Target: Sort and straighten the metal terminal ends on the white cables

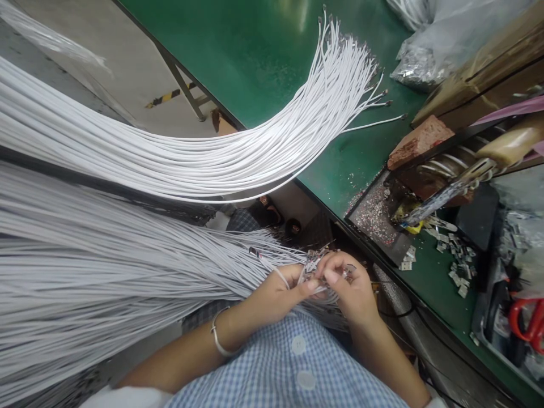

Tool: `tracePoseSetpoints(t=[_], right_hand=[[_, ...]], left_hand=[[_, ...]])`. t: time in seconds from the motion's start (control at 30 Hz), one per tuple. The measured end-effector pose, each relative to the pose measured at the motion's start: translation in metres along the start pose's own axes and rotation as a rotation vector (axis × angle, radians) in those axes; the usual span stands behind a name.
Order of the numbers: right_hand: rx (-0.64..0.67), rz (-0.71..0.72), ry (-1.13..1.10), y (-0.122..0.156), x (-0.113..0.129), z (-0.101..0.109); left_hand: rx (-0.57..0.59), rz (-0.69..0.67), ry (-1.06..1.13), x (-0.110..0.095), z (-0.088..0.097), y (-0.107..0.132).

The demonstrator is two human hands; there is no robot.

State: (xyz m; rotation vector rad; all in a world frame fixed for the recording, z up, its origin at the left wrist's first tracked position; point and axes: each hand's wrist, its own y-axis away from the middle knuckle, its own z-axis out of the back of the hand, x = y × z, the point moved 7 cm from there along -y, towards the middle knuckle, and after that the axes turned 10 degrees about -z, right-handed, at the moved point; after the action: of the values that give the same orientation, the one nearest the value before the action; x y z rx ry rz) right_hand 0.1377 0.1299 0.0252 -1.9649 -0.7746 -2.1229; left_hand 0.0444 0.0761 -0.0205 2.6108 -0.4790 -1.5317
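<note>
Both hands are working just above the person's lap, in front of a blue checked shirt (297, 368). The left hand (276, 294) is curling around the tip ends of a lower bundle of white cables (106, 272), which is fanning out from the left edge and narrowing toward the hands. The thumb and forefinger of this hand are pinching a few cable ends. A thin metal bangle (217, 337) is sitting on the left wrist.

The right hand (352, 289) is lying just beside the left hand, touching it at the fingertips, and is gripping the same cluster of cable tips between thumb and fingers. The small metal terminals on the tips are showing directly above the fingers of both hands; whether a separate part is held there cannot be told.

An upper bundle of white cables (238, 153) is arching across a green table (255, 51), well apart from both hands. Loose metal clips (457, 260) are lying on the table to the right, near red-handled scissors (527, 323).
</note>
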Motion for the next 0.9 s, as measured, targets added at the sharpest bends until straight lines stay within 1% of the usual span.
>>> tracePoseSetpoints(t=[0.07,0.17,0.27,0.33,0.4,0.5,0.73,0.9], right_hand=[[0.0,-0.017,0.083,0.0,0.0,-0.002],[0.039,0.006,0.223,0.0,0.005,-0.009],[0.069,0.03,0.295,0.001,0.008,-0.013],[0.057,0.023,0.283,0.002,0.007,-0.011],[0.012,0.005,0.241,0.003,0.005,-0.006],[-0.038,-0.012,0.18,0.004,0.002,0.002],[-0.008,-0.013,0.103,0.007,-0.002,0.002],[0.005,-0.016,0.064,0.006,-0.001,0.001]], left_hand=[[0.025,-0.021,-0.032,-0.002,-0.001,-0.001],[0.061,-0.025,-0.053,-0.002,-0.003,-0.002],[0.061,-0.021,-0.023,0.001,-0.002,-0.002],[0.025,-0.032,-0.027,0.002,0.001,-0.002],[-0.011,-0.035,-0.052,0.002,0.004,-0.001],[-0.018,-0.029,-0.067,0.001,0.006,-0.001],[-0.105,-0.079,-0.086,-0.009,0.012,-0.001],[-0.116,-0.078,-0.031,-0.01,0.011,-0.002]])
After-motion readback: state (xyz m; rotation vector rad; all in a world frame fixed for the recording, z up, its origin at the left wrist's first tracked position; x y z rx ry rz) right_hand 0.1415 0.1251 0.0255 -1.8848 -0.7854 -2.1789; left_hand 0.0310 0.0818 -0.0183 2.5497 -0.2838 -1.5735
